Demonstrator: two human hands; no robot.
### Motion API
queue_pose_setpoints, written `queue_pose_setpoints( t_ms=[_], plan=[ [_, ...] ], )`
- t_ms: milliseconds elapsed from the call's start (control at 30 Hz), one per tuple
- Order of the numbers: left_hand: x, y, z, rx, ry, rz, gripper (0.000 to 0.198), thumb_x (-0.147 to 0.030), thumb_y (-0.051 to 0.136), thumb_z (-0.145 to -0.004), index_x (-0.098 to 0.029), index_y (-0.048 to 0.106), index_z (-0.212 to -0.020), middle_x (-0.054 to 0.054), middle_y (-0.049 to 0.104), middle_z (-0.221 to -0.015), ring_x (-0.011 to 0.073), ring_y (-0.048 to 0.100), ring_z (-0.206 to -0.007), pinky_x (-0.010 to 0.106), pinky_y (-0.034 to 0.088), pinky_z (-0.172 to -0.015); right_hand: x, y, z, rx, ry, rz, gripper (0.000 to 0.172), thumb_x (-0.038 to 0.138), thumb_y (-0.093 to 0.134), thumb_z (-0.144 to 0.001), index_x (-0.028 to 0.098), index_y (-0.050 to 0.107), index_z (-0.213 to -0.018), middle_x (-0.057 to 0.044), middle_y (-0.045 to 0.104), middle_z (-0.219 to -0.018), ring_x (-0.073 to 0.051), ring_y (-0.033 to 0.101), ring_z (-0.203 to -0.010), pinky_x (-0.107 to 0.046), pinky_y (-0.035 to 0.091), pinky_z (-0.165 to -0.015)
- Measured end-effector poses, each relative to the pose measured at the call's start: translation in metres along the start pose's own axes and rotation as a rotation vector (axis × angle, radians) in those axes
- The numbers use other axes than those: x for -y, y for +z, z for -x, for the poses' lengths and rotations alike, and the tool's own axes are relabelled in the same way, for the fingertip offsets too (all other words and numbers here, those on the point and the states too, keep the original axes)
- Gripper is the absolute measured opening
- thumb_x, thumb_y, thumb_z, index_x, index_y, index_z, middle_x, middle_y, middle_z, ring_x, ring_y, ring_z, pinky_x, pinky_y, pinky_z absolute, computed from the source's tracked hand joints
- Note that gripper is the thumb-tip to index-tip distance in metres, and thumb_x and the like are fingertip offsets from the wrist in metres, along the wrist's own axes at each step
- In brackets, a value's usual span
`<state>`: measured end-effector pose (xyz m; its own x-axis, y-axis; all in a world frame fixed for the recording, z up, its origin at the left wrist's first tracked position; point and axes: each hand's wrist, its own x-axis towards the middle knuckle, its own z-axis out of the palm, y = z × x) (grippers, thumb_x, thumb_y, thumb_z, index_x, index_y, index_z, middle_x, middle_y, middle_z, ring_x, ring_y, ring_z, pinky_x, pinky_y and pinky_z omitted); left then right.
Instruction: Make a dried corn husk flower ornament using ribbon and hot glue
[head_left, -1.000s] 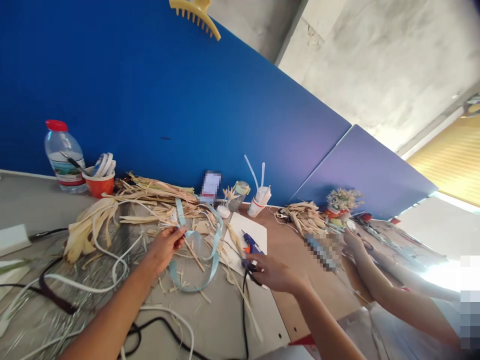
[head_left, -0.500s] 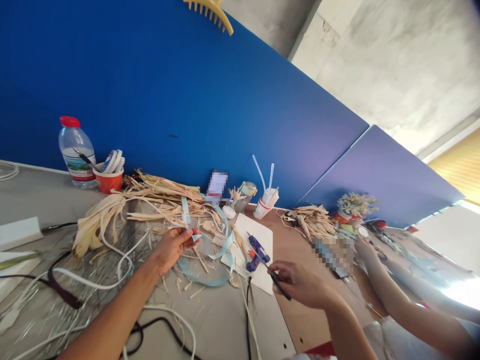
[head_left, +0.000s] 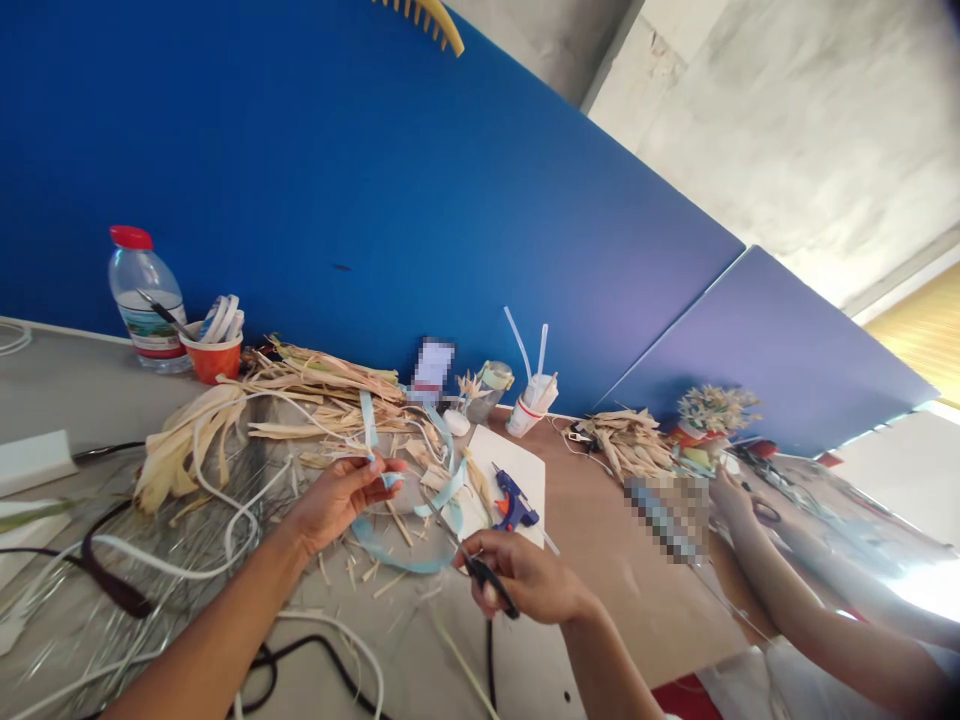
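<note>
Between thumb and fingertips, my left hand (head_left: 339,500) pinches a light blue ribbon (head_left: 397,558), which loops down over the table in front of it. My right hand (head_left: 534,575) is closed round the black handles of a pair of scissors (head_left: 491,583). Their thin blades point up and left, near the ribbon loop; whether they touch it I cannot tell. Dried corn husks (head_left: 337,375) lie in a heap behind my left hand. A blue hot glue gun (head_left: 516,502) rests on a white sheet (head_left: 525,460) behind my right hand.
At the back left stand a bottle (head_left: 146,310) and an orange cup (head_left: 212,360). White cable (head_left: 202,570) and clear strands litter the left side. A white cup with straws (head_left: 529,405) stands behind the sheet. Another person's arm (head_left: 787,570) reaches in at the right, beside more husks (head_left: 630,445).
My right hand has moved left with the scissors, bringing the blades close to the ribbon. My left hand keeps its pinch on the ribbon, nearly in place.
</note>
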<state>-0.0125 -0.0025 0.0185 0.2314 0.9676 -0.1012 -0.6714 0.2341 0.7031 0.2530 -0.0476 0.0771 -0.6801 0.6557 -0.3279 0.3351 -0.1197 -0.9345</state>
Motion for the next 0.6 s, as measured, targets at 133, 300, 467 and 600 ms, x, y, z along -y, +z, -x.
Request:
queue_pose_setpoints(
  t_ms=[133, 300, 467, 600],
  plan=[
    [-0.001, -0.001, -0.002, -0.026, 0.065, 0.05, 0.014, -0.022, 0.08, -0.063, -0.012, 0.073, -0.069, 0.012, 0.075, -0.096, 0.0195, 0.07, -0.078, 0.028, 0.056, -0.076, 0.0, 0.008, -0.018, 0.043, -0.007, -0.042, 0.058, 0.056, 0.07, -0.065, 0.013, 0.053, -0.1, 0.002, 0.057, -0.062, -0.008, 0.045, -0.051, -0.021, 0.032, -0.05],
    [0.002, -0.003, -0.005, -0.051, 0.107, 0.046, 0.011, -0.021, 0.078, -0.066, -0.012, 0.072, -0.069, 0.012, 0.075, -0.092, 0.0198, 0.069, -0.085, 0.028, 0.054, -0.08, 0.0, 0.011, -0.034, -0.008, 0.02, -0.02, 0.045, 0.042, 0.071, -0.067, 0.013, 0.053, -0.096, 0.002, 0.056, -0.059, -0.008, 0.045, -0.052, -0.022, 0.033, -0.053],
    [0.006, -0.006, -0.007, -0.049, 0.094, 0.03, 0.012, -0.022, 0.076, -0.068, -0.012, 0.071, -0.072, 0.013, 0.075, -0.093, 0.0196, 0.068, -0.091, 0.028, 0.053, -0.085, -0.007, 0.01, -0.046, -0.005, -0.027, -0.068, 0.051, 0.052, 0.069, -0.066, 0.014, 0.053, -0.095, 0.003, 0.055, -0.058, -0.01, 0.046, -0.053, -0.023, 0.034, -0.055],
    [0.007, -0.006, -0.007, -0.072, 0.083, 0.032, 0.012, -0.021, 0.075, -0.07, -0.011, 0.071, -0.073, 0.014, 0.075, -0.094, 0.0197, 0.069, -0.091, 0.027, 0.053, -0.085, -0.012, 0.011, -0.051, 0.018, -0.044, -0.09, 0.058, 0.061, 0.069, -0.063, 0.014, 0.055, -0.094, 0.004, 0.055, -0.057, -0.01, 0.046, -0.052, -0.023, 0.034, -0.055]
  ],
)
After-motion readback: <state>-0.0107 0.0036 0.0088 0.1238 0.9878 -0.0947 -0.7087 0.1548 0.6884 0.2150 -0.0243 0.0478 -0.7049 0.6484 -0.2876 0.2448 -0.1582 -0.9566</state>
